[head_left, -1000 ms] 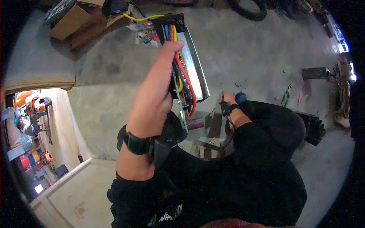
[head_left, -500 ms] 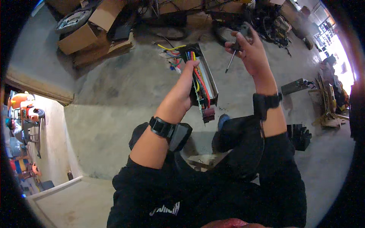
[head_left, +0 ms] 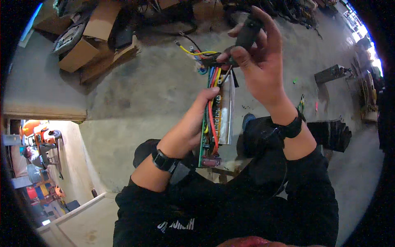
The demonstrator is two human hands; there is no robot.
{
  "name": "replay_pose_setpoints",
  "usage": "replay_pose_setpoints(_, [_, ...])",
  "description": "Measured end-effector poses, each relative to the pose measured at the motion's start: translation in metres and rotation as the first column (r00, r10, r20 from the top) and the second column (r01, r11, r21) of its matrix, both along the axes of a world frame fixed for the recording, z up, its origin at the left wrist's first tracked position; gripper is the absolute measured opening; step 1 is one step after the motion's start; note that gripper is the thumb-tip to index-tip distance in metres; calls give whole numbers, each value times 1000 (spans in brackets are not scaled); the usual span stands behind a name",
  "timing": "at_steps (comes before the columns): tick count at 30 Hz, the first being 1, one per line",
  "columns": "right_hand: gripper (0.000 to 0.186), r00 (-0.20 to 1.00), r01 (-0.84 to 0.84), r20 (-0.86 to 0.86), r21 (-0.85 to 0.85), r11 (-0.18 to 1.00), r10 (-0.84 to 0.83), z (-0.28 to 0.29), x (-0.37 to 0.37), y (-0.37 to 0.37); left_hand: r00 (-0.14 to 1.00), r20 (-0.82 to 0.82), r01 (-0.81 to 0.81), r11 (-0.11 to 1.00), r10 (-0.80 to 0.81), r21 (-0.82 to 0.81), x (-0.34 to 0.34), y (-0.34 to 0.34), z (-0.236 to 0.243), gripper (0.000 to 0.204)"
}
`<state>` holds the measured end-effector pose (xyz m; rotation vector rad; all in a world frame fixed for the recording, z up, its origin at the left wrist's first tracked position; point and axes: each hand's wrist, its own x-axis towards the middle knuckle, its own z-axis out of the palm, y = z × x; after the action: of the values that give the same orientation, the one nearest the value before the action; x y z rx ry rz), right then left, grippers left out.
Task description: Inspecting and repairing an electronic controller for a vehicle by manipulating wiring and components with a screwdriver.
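My left hand grips an electronic unit in a silver metal housing, its circuit board lined with red, yellow and blue wires, and loose leads sticking out at its upper end. My right hand is closed on a screwdriver with a dark handle, held above that upper end. The shaft slants down to the unit's wired top; whether the tip touches is too small to tell.
Cardboard boxes and dark tyres and clutter line the back. At my right lie a metal case, pliers, a pink tool and a black finned block. At left, a doorway shows another room with orange machines.
My right hand has risen from beside my knee with the screwdriver and moved left over the unit. The unit now stands more upright and lower in the view, still in my left hand.
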<state>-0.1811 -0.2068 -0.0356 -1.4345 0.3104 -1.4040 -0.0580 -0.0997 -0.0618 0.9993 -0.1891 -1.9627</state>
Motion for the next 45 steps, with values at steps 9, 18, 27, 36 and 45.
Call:
replay_pose_setpoints(9, [71,996,86,-9,-163,983,-88,-11,1,-16,998,63,-21,998,17,56,3,-9,3,41])
replay_pose_setpoints(18, [72,988,128,-59,-226,966,-145,-8,-3,-15,997,75,1,999,-5,45,1,-11,2,42])
replay_pose_setpoints(27, [66,963,106,-215,-251,962,-162,3,-14,-17,980,179,72,996,-81,54,4,-3,-4,42])
replay_pose_setpoints(36, [57,946,11,-292,-405,914,-141,6,-16,-4,954,261,143,989,-150,46,6,4,-10,38])
replay_pose_setpoints(45, [53,974,-82,-226,-486,870,-34,2,-12,4,987,98,128,992,-127,-12,3,2,-7,41])
